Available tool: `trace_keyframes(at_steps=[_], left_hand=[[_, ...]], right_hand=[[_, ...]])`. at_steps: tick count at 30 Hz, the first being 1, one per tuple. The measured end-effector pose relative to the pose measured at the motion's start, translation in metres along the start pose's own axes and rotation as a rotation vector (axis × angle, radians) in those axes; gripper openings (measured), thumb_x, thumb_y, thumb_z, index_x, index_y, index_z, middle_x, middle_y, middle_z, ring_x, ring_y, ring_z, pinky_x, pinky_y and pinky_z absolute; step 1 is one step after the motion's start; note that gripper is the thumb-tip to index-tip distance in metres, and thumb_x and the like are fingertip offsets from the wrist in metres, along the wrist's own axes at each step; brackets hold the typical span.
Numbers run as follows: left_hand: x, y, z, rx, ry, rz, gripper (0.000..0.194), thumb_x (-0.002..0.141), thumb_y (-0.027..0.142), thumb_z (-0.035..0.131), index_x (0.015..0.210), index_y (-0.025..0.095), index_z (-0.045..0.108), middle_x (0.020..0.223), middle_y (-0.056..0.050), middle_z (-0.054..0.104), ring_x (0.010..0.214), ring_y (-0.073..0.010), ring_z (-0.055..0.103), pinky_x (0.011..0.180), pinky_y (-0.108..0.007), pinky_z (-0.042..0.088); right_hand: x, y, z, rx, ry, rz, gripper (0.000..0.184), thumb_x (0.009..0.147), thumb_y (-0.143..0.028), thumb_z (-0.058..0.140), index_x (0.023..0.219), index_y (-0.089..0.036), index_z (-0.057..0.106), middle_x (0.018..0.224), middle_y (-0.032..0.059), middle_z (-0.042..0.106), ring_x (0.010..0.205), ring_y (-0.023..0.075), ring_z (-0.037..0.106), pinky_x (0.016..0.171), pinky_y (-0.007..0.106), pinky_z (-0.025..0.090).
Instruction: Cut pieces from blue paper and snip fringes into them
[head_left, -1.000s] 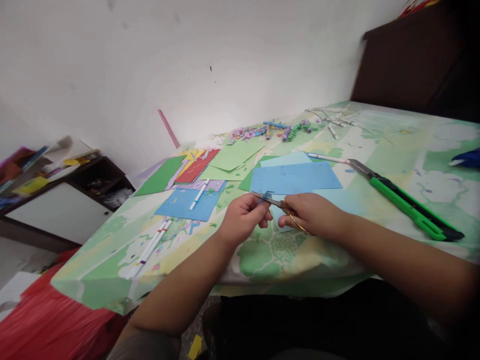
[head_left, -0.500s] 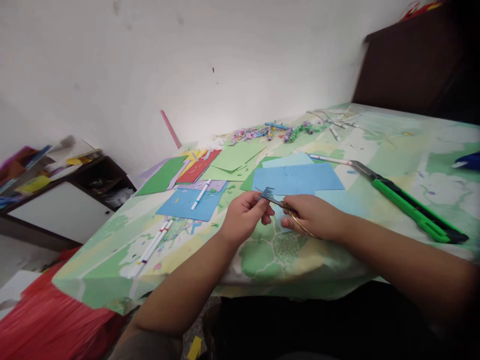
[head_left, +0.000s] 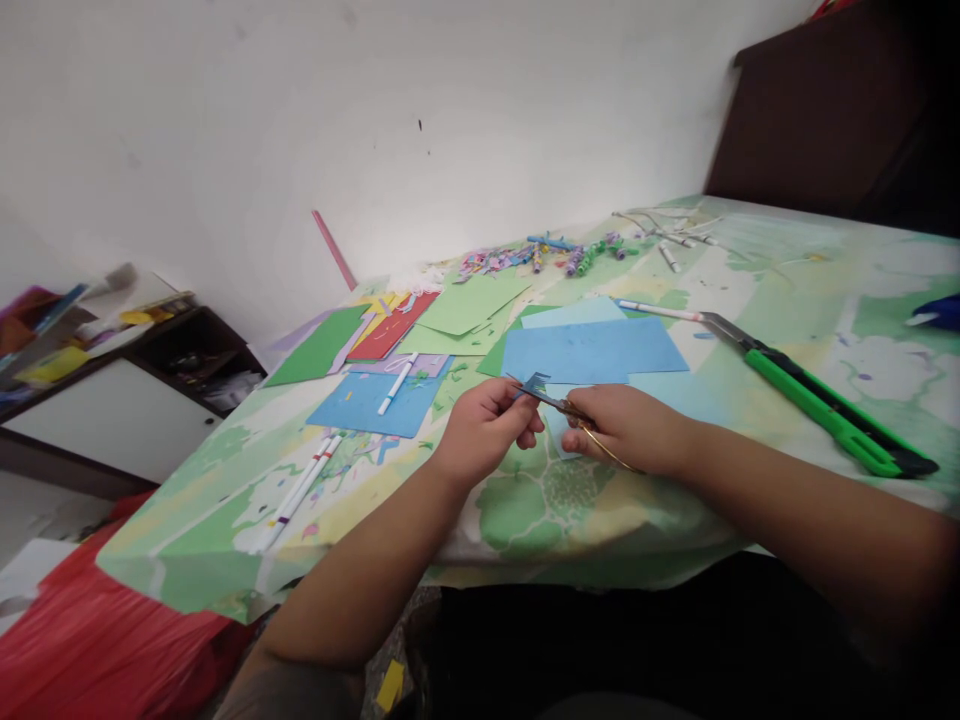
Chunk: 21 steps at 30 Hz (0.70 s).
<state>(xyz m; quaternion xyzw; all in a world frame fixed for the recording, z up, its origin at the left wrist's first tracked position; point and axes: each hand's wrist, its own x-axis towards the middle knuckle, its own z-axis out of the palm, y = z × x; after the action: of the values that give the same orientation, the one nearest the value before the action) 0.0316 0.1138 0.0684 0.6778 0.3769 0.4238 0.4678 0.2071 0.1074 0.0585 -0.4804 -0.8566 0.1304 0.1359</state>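
Note:
My left hand [head_left: 487, 425] pinches a small blue paper piece [head_left: 535, 382] with slits cut along its edge, like a comb. My right hand [head_left: 626, 430] is closed around the golden handles of a pair of scissors [head_left: 577, 412]. The scissor blades reach left to the blue piece, close to my left fingertips. Just beyond my hands lies a blue sheet [head_left: 592, 350], with light blue paper [head_left: 682, 397] partly under it. My fingers hide part of the blue piece and the handles.
A green utility knife [head_left: 832, 405] lies at the right. Left are a blue sheet with a marker [head_left: 397, 383] on it, more markers [head_left: 300, 495], green sheets [head_left: 330, 345] and a red sheet [head_left: 395, 327]. Paper scraps [head_left: 491, 262] and curled pieces [head_left: 592, 255] sit along the back.
The view has shifted slightly, so the table appears a little higher and farther left. Both hands stay in nearly the same pose, scissors still at the blue piece.

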Motion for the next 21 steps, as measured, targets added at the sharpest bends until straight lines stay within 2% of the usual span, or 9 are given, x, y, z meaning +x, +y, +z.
trace_keyframes(at_steps=[9,16,21], left_hand=[[-0.001,-0.001,0.002,-0.042,0.025,-0.009,0.019,0.072,0.026,0.053,0.057,0.014,0.051,0.052,0.002,0.057,0.04,-0.005,0.048,0.043,-0.019,0.04],[0.0,-0.001,0.003,-0.111,-0.007,-0.017,0.018,0.073,0.026,0.053,0.06,0.014,0.051,0.053,0.003,0.057,0.041,-0.0059,0.051,0.044,-0.02,0.042],[0.0,0.002,0.0,-0.11,-0.006,-0.023,0.019,0.072,0.029,0.054,0.062,0.013,0.054,0.052,0.002,0.056,0.042,-0.007,0.051,0.046,-0.021,0.043]], right_hand=[[0.001,0.0,0.0,-0.019,0.021,0.012,0.036,0.075,-0.053,0.039,0.064,-0.019,0.041,0.061,0.0019,0.05,0.054,0.0125,0.039,0.049,0.024,0.025],[0.001,0.0,0.0,0.003,0.034,0.003,0.034,0.074,-0.052,0.043,0.065,-0.019,0.042,0.06,0.0002,0.049,0.054,0.0123,0.039,0.049,0.023,0.024],[0.0,0.01,-0.01,-0.045,0.055,0.022,0.034,0.069,-0.052,0.05,0.064,-0.02,0.042,0.062,-0.0003,0.048,0.054,0.012,0.039,0.048,0.023,0.024]])
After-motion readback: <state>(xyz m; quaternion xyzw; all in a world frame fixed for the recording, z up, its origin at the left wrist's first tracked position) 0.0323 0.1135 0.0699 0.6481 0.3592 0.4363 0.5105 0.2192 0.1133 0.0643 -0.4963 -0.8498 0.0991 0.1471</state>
